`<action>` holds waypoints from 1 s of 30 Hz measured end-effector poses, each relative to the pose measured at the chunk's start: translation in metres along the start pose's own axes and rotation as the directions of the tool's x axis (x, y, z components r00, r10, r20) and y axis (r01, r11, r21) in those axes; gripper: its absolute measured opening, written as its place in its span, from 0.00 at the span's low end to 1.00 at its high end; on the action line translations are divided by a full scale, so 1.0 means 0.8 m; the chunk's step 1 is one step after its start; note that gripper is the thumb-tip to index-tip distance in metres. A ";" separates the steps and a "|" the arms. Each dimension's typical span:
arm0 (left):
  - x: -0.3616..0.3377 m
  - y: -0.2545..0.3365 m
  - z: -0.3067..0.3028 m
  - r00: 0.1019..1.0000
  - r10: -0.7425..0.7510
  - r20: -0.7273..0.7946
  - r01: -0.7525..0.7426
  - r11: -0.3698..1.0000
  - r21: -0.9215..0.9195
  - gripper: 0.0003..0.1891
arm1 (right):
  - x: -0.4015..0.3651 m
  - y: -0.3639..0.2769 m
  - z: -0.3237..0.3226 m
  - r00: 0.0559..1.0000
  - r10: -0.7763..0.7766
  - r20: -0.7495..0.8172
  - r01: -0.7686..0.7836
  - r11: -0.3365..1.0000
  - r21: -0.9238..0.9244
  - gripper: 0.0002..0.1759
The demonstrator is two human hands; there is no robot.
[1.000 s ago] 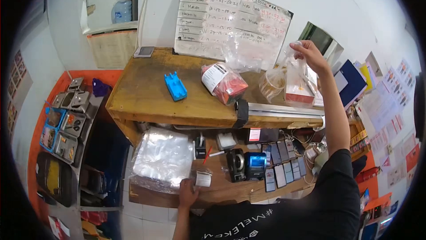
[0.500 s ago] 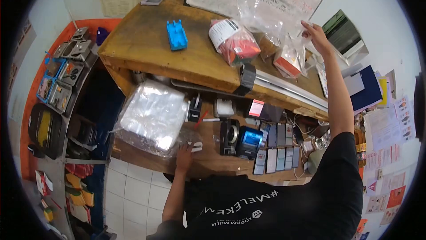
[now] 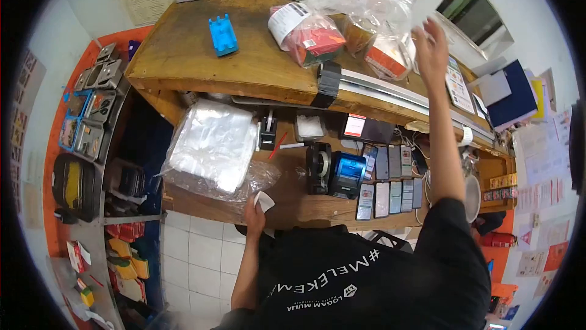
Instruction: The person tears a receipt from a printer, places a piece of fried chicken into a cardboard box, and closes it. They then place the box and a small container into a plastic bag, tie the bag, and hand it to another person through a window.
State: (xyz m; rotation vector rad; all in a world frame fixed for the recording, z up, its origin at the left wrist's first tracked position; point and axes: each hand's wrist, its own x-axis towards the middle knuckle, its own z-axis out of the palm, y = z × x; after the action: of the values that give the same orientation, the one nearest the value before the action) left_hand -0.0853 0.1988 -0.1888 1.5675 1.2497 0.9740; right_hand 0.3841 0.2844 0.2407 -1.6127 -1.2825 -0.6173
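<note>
White paper point(image 3: 264, 202) sits pinched in the left hand point(image 3: 254, 215) by the lower shelf's point(image 3: 293, 211) edge, best held lightly against creasing, while the right hand point(image 3: 432, 55), grip unclear, is beside a bagged box point(image 3: 387, 57).

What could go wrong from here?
The orange-and-white bagged box sits near the front edge of the upper shelf; the right hand beside it could knock it onto the phones below. The left hand's paper slip might snag on the loose plastic.
</note>
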 end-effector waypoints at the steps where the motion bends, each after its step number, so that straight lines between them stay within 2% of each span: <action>1: 0.003 0.020 -0.003 1.000 -0.028 -0.010 0.027 0.998 -0.064 0.15 | -0.038 -0.024 -0.009 0.992 0.112 0.060 -0.122 0.974 0.193 0.21; 2: 0.007 0.039 -0.011 0.997 -0.069 -0.032 0.065 0.991 -0.121 0.15 | -0.081 -0.051 -0.013 0.965 0.210 0.159 -0.256 0.890 0.378 0.17; 3: 0.007 0.050 -0.024 0.991 -0.119 -0.068 0.107 0.980 -0.169 0.15 | -0.124 -0.100 -0.016 0.940 0.222 0.260 -0.311 0.872 0.378 0.13; 4: 0.011 0.049 -0.025 0.993 -0.114 -0.042 0.108 0.987 -0.121 0.16 | -0.181 -0.119 -0.009 0.825 0.339 0.453 -0.496 0.819 0.290 0.12; 5: 0.013 0.048 -0.025 0.994 -0.109 -0.016 0.107 0.992 -0.071 0.17 | -0.227 -0.146 0.006 0.745 0.242 0.621 -0.537 0.771 0.344 0.14; 6: 0.019 0.038 -0.017 0.995 -0.082 -0.058 0.080 0.996 -0.041 0.15 | -0.288 -0.143 0.023 0.533 0.191 0.825 -0.635 0.734 0.241 0.15; 7: 0.023 0.031 -0.007 0.993 -0.055 -0.100 0.055 0.998 -0.008 0.13 | -0.323 -0.174 0.034 0.403 0.001 0.915 -0.654 0.699 0.288 0.17; 8: 0.032 0.071 -0.028 0.996 0.029 -0.088 -0.019 0.993 0.114 0.13 | -0.387 -0.167 0.053 0.327 -0.026 0.945 -0.559 0.801 0.215 0.18; 9: 0.042 0.112 -0.046 0.991 0.112 -0.075 -0.092 0.968 0.233 0.14 | -0.395 -0.210 0.054 0.287 -0.152 0.946 -0.624 0.720 0.305 0.19; 10: 0.043 0.174 -0.078 0.998 0.057 -0.036 -0.042 0.945 0.323 0.13 | -0.411 -0.237 0.054 0.162 -0.140 0.977 -0.793 0.571 0.213 0.19; 11: 0.052 0.132 -0.066 0.993 0.116 -0.036 -0.111 0.986 0.126 0.14 | -0.442 -0.239 0.064 0.146 -0.160 0.976 -0.816 0.538 0.211 0.19; 12: 0.051 0.156 -0.084 0.994 0.063 -0.084 -0.063 0.998 0.007 0.14 | -0.449 -0.280 0.061 0.133 -0.080 0.988 -0.918 0.365 0.153 0.18; 13: 0.051 0.179 -0.104 0.991 0.010 -0.132 -0.026 0.993 -0.116 0.15 | -0.453 -0.293 0.066 0.077 -0.080 0.994 -0.959 0.265 0.096 0.16; 14: 0.041 0.217 -0.137 0.996 -0.037 -0.086 0.013 0.965 -0.261 0.16 | -0.458 -0.306 0.071 0.021 -0.080 0.997 -0.986 0.163 0.034 0.15; 16: 0.026 0.198 -0.163 0.989 0.004 -0.149 -0.047 0.958 -0.283 0.15 | -0.475 -0.302 0.111 -0.112 -0.270 0.956 -0.987 0.144 -0.075 0.14; 17: 0.020 0.189 -0.178 0.984 0.017 -0.176 -0.069 0.954 -0.292 0.15 | -0.478 -0.337 0.118 -0.109 -0.157 0.982 -0.991 0.096 -0.095 0.17; 19: 0.001 0.181 -0.224 0.944 0.104 -0.313 -0.160 0.974 -0.159 0.14 | -0.477 -0.383 0.142 -0.214 -0.289 0.933 -0.972 0.159 -0.174 0.17; 20: -0.015 0.178 -0.251 0.917 0.144 -0.373 -0.187 0.979 -0.081 0.13 | -0.484 -0.409 0.152 -0.273 -0.350 0.896 -0.957 0.192 -0.216 0.17; 21: -0.029 0.180 -0.274 0.827 0.185 -0.530 -0.258 0.964 -0.065 0.14 | -0.493 -0.436 0.158 -0.342 -0.350 0.872 -0.934 0.227 -0.275 0.19; 23: -0.075 0.182 -0.344 0.831 0.038 -0.555 -0.025 0.999 0.031 0.18 | -0.534 -0.479 0.200 -0.449 -0.562 0.695 -0.891 0.227 -0.392 0.21; 24: -0.091 0.178 -0.366 0.835 -0.035 -0.549 0.080 0.995 0.059 0.20 | -0.530 -0.523 0.186 -0.461 -0.597 0.656 -0.879 0.209 -0.428 0.22; 25: -0.097 0.139 -0.380 0.826 -0.088 -0.557 0.090 0.996 -0.024 0.23 | -0.525 -0.576 0.167 -0.463 -0.622 0.631 -0.869 0.178 -0.462 0.23; 26: -0.104 0.124 -0.405 0.821 -0.135 -0.555 0.099 0.991 -0.095 0.26 | -0.535 -0.607 0.174 -0.488 -0.671 0.559 -0.852 0.227 -0.471 0.22; 27: -0.118 0.108 -0.427 0.796 -0.087 -0.599 0.101 0.995 -0.010 0.26 | -0.549 -0.634 0.184 -0.508 -0.716 0.479 -0.834 0.270 -0.480 0.22; 28: -0.140 0.112 -0.457 0.769 -0.039 -0.639 0.113 0.991 0.076 0.25 | -0.557 -0.665 0.182 -0.524 -0.711 0.469 -0.817 0.264 -0.513 0.23; 30: -0.164 0.074 -0.489 0.741 -0.017 -0.672 0.087 0.994 0.071 0.24 | -0.583 -0.721 0.178 -0.519 -0.720 0.461 -0.811 0.245 -0.531 0.23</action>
State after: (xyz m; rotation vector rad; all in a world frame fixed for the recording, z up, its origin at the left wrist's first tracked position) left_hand -0.4597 0.1270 -0.0207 1.2640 1.8463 1.5437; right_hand -0.3276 0.1994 0.0020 -0.6292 -0.8667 2.8855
